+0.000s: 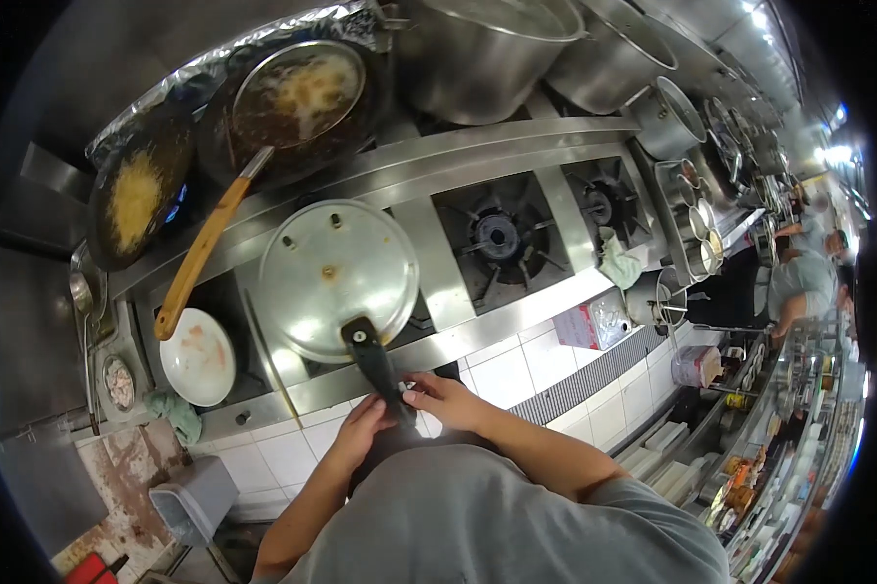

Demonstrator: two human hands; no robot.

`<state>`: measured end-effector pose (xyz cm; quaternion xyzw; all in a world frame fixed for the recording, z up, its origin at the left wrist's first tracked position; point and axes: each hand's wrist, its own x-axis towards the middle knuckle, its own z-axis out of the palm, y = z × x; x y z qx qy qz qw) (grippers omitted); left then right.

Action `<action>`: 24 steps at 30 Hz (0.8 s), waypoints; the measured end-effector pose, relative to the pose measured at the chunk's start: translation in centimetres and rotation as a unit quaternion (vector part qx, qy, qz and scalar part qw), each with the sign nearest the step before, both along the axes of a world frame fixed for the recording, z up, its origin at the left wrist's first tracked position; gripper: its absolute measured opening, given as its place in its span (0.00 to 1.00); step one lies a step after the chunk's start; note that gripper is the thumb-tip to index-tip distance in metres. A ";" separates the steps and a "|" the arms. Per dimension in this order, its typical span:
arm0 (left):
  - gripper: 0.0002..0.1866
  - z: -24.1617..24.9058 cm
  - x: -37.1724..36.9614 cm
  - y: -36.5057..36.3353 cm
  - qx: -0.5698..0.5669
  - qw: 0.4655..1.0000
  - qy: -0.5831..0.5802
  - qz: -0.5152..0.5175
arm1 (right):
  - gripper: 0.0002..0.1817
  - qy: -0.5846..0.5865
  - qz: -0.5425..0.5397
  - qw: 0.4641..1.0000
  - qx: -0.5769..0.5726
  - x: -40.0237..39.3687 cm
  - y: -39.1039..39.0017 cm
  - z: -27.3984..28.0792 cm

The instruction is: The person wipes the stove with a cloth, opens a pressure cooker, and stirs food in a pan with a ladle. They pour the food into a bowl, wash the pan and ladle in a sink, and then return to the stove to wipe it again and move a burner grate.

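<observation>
A large round metal lid (336,273) with a black handle (374,365) covers a vessel on the stove, its handle pointing toward my body. My left hand (363,428) is closed at the left side of the handle's end. On the other side, my right hand (440,400) pinches at the handle's end, around something small and pale that I cannot make out. Left of the lid, a white plate (198,357) with reddish residue rests on the stove. A strainer (300,92) with a wooden handle sits in a dark wok, with frying food inside.
Another wok (139,200) holds yellow food at the left. Big steel pots (487,58) stand at the back. Bare burners (498,234) are right of the lid. A grey bin (193,498) is at lower left. Other people (806,282) stand far right.
</observation>
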<state>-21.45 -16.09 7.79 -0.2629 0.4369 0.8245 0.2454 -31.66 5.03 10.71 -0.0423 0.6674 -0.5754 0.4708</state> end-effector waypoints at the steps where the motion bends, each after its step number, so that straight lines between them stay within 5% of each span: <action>1: 0.27 -0.4 0.2 0.2 0.000 0.999 0.035 0.001 | 0.35 0.058 -0.001 0.997 0.043 -0.1 1.5 -1.5; 4: 0.28 -3.9 2.0 0.0 -0.055 0.997 0.008 0.058 | 0.28 0.175 0.048 0.965 0.189 -2.1 7.6 -4.6; 6: 0.29 -4.8 3.6 0.1 -0.193 0.979 -0.022 0.056 | 0.25 0.240 0.027 0.939 0.246 -3.6 12.9 -6.2; 8: 0.29 -7.6 6.6 -0.2 -0.268 0.958 -0.080 0.068 | 0.24 0.317 -0.062 0.895 0.306 -6.2 19.1 -9.4; 10: 0.27 -11.3 11.4 -1.3 -0.336 0.932 -0.135 0.032 | 0.24 0.439 -0.230 0.787 0.367 -10.7 25.1 -11.1; 11: 0.27 -12.6 13.9 -1.6 -0.367 0.915 -0.167 0.014 | 0.28 0.405 -0.271 0.780 0.391 -13.8 27.6 -8.0; 12: 0.26 -17.6 19.5 -4.2 -0.515 0.833 -0.035 -0.200 | 0.34 0.481 -0.294 0.698 0.442 -16.7 31.9 -10.9; 13: 0.26 -21.0 23.8 -6.0 -0.666 0.657 0.102 -0.338 | 0.43 0.456 -0.322 0.674 0.483 -19.3 35.0 -10.7; 14: 0.26 -18.0 25.1 -5.0 -0.622 0.697 0.069 -0.350 | 0.45 0.428 -0.295 0.644 0.562 -21.8 38.3 -12.1; 15: 0.26 -14.6 26.4 -3.9 -0.578 0.732 0.033 -0.360 | 0.41 0.360 -0.274 0.667 0.591 -23.5 40.0 -11.9; 18: 0.21 -9.7 28.7 -0.8 -0.517 0.765 -0.224 -0.311 | 0.38 0.422 -0.159 0.713 0.537 -23.0 41.5 -15.8; 20: 0.23 -11.9 33.4 -1.0 -0.629 0.624 0.078 -0.457 | 0.35 0.452 -0.107 0.729 0.503 -20.6 38.3 -14.6; 21: 0.24 -10.5 31.8 0.2 -0.554 0.754 -0.132 -0.327 | 0.34 0.493 -0.068 0.722 0.481 -20.1 37.1 -15.3; 24: 0.24 -3.6 21.8 6.0 -0.450 0.837 -0.290 -0.118 | 0.33 0.539 -0.028 0.732 0.416 -24.4 32.8 -12.9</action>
